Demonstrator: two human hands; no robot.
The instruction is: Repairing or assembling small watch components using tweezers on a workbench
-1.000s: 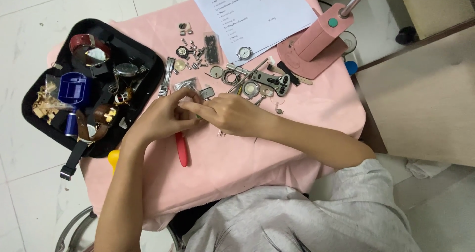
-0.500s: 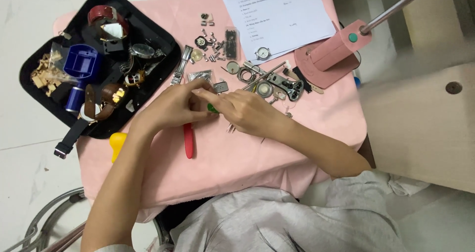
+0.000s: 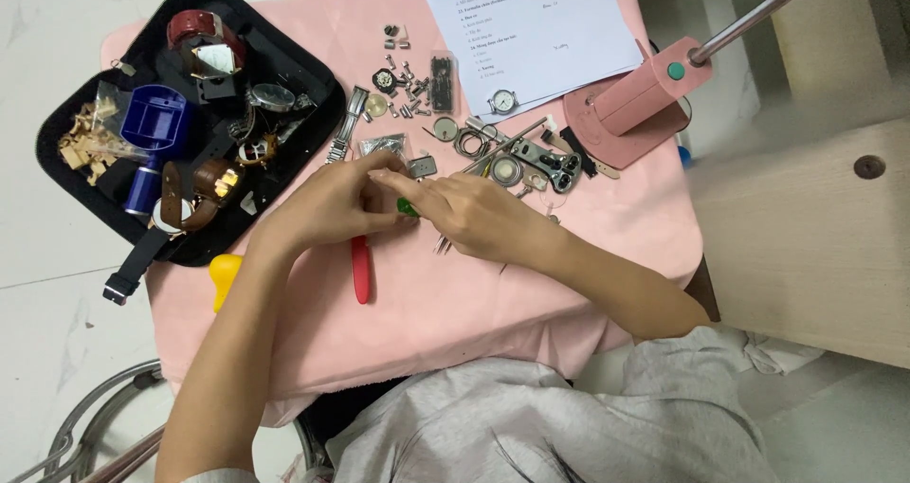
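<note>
Underfoot, a pale marbled tile floor surrounds a small desk draped in pink cloth, with a beige wooden cabinet standing at its right. On the desk's far left lies a black tray crowded with watch straps, a blue holder and a red-cased watch. A white printed sheet rests at the far edge, and a pink lamp base sits right of it. Small metal watch parts are scattered between tray and sheet. A red-handled tool lies near the person, just beside a yellow object at the desk's left edge. At the middle, the left hand and right hand meet, fingertips pinched closed in a shared grip on a small green piece, held just above the cloth.
</note>
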